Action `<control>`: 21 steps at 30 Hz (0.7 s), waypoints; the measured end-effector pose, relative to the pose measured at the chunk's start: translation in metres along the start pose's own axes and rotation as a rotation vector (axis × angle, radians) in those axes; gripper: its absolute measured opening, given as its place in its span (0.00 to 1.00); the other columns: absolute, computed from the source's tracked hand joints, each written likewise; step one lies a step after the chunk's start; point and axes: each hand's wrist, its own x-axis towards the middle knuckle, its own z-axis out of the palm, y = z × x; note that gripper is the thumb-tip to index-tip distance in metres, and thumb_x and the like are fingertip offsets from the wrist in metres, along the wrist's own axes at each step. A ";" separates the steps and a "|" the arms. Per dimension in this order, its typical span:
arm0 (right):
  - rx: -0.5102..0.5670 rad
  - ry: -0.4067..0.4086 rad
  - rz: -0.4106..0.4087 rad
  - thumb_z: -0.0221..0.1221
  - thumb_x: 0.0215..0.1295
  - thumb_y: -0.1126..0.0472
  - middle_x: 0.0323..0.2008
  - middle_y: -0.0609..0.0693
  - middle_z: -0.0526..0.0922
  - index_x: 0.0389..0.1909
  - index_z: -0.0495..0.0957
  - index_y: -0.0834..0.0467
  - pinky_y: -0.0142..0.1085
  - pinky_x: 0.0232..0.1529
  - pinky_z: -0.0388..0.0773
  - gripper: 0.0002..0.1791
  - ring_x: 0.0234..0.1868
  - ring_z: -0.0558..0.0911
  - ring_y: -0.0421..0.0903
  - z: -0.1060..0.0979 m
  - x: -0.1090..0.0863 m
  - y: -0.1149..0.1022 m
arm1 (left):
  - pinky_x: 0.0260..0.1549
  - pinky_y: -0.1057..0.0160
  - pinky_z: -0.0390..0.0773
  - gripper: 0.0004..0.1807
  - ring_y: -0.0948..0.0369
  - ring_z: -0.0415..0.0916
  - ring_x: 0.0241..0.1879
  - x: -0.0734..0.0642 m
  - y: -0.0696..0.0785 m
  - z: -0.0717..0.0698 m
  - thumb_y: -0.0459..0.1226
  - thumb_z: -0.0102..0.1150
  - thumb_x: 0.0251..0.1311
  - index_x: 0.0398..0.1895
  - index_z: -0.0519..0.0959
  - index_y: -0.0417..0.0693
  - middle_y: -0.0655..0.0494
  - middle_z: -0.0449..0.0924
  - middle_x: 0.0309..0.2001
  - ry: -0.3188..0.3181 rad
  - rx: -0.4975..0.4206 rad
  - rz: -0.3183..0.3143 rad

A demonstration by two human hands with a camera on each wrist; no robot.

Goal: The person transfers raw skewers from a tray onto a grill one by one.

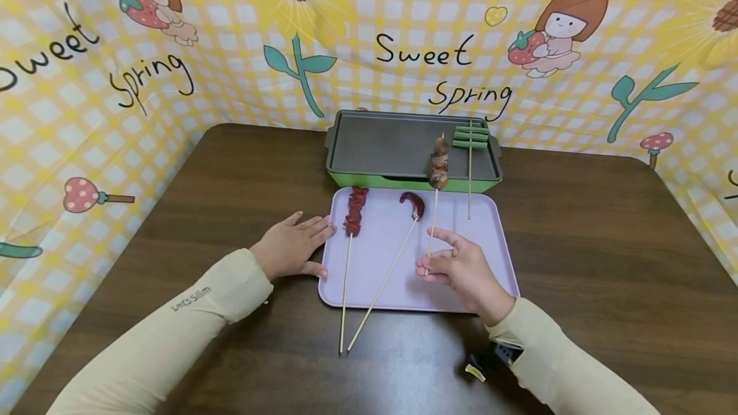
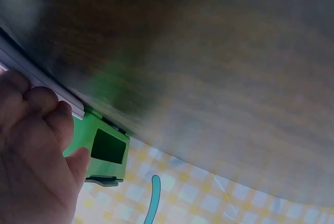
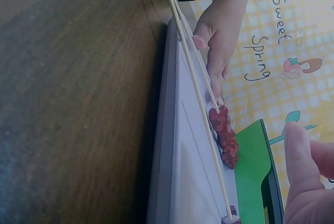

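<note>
In the head view my right hand [image 1: 464, 271] pinches the lower stick of a skewer of brown, rounded pieces [image 1: 440, 164]. The pieces overlap the front edge of the grill pan [image 1: 380, 146]; whether they touch it I cannot tell. My left hand [image 1: 291, 245], fingers extended, touches the left rim of a lilac tray [image 1: 490, 229]. On that tray lie a skewer of dark red meat pieces [image 1: 355, 211] and one with a curled, dark red piece [image 1: 416, 205]. The left wrist view shows my left hand [image 2: 36, 145] by the tray edge; the held skewer is outside the right wrist view.
A skewer of green strips [image 1: 469, 138] lies on the pan's right end, its stick reaching over the tray. Two sticks extend past the tray's front rim. A small black and yellow object [image 1: 475, 370] is near my right wrist. Patterned cloth [image 1: 369, 31] hangs behind the wooden table [image 1: 594, 274].
</note>
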 end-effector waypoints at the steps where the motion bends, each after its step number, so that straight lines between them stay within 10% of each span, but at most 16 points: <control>1: 0.004 0.003 -0.002 0.49 0.61 0.82 0.22 0.50 0.82 0.69 0.52 0.74 0.30 0.32 0.81 0.34 0.24 0.83 0.39 0.000 0.001 0.000 | 0.67 0.44 0.52 0.47 0.50 0.55 0.70 0.000 0.000 0.000 0.64 0.47 0.60 0.71 0.60 0.39 0.43 0.56 0.72 0.002 0.001 0.000; 21: -0.012 0.027 -0.041 0.50 0.59 0.83 0.20 0.49 0.82 0.69 0.54 0.73 0.28 0.29 0.81 0.35 0.22 0.82 0.38 0.011 0.020 -0.005 | 0.66 0.44 0.53 0.47 0.50 0.57 0.70 -0.001 -0.002 0.005 0.64 0.48 0.60 0.71 0.60 0.39 0.43 0.56 0.71 0.021 0.005 0.005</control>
